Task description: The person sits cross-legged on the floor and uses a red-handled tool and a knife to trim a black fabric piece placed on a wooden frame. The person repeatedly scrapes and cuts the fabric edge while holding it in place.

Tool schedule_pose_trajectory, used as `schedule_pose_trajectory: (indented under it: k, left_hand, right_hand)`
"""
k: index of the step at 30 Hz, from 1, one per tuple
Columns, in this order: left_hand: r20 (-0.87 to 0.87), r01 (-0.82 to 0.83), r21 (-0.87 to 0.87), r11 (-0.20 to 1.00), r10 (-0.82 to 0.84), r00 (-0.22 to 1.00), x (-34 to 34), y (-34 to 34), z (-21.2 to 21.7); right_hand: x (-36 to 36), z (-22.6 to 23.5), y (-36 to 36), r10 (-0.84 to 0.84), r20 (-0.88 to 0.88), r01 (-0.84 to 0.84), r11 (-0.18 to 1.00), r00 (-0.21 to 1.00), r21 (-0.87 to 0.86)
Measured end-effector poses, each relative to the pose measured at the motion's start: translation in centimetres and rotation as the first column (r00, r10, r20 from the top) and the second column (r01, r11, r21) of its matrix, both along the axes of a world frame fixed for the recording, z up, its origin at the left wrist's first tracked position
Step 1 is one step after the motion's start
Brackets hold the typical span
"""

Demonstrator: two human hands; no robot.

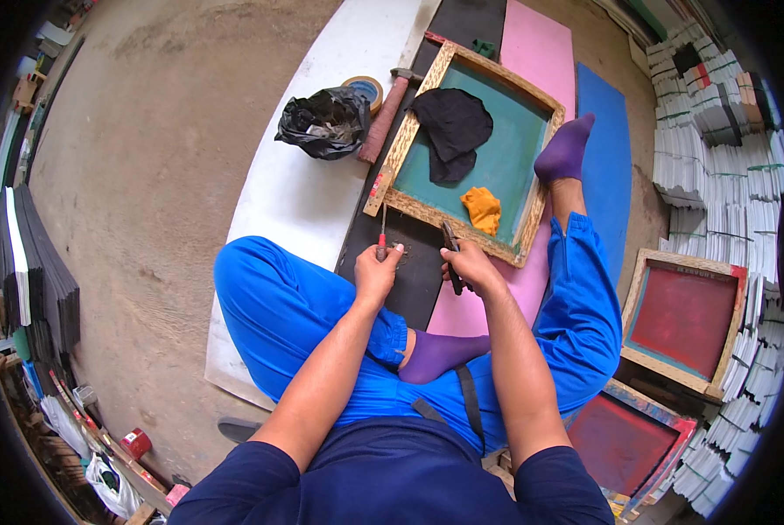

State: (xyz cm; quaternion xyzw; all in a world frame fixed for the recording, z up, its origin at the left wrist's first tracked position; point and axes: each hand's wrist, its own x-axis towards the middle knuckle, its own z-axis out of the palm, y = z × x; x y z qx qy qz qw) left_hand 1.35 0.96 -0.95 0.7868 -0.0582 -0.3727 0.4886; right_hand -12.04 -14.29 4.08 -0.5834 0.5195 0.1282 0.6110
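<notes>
My left hand [378, 277] is closed around the red handle of a screwdriver [382, 240]. Its thin shaft points away from me, to the near left corner of a wooden screen-printing frame [418, 208]. Whether the tip touches the wood is hard to make out. Black-handled pliers [450, 234] are gripped in my right hand [474, 267], their jaws at the frame's near edge. Green mesh fills the frame. On it lie a crumpled black cloth [453, 127] and a small orange cloth [482, 211]. Small debris bits [399, 251] lie between my hands.
Beside the frame's left side rests a hammer [383, 122], with a black plastic bag [302, 131] of scraps and a tape roll [367, 87] nearby. White, black, pink and blue boards [608, 131] lie beneath. Red-meshed frames [685, 319] and paper stacks [720, 166] stand right.
</notes>
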Motion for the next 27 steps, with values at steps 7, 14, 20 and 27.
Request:
schedule_pose_trajectory:
  k: [7, 14, 20, 27]
  left_hand:
    - [-0.058, 0.007, 0.002, 1.0, -0.007, 0.998, 0.1, -0.5, -0.4]
    - [-0.093, -0.002, -0.019, 1.0, 0.0, 0.996, -0.2, -1.0, -0.4]
    - [-0.088, -0.057, -0.064, 0.996, 0.051, 0.995, -0.1, -0.9, -0.2]
    - [-0.183, -0.054, -0.064, 0.996, 0.042, 0.982, -0.1, -1.6, 1.1]
  right_hand:
    - [0.7, 0.6, -1.3, 0.131, -0.116, -0.138, 0.989, 0.985, -0.055]
    - [0.4, -0.8, 0.8, 0.146, -0.258, -0.26, 0.832, 0.955, -0.49]
    - [1.2, -1.5, 2.5, 0.052, -0.186, -0.152, 0.801, 0.981, -0.579]
    - [1.1, -2.6, 3.4, -0.013, -0.2, -0.112, 0.793, 0.98, -0.599]
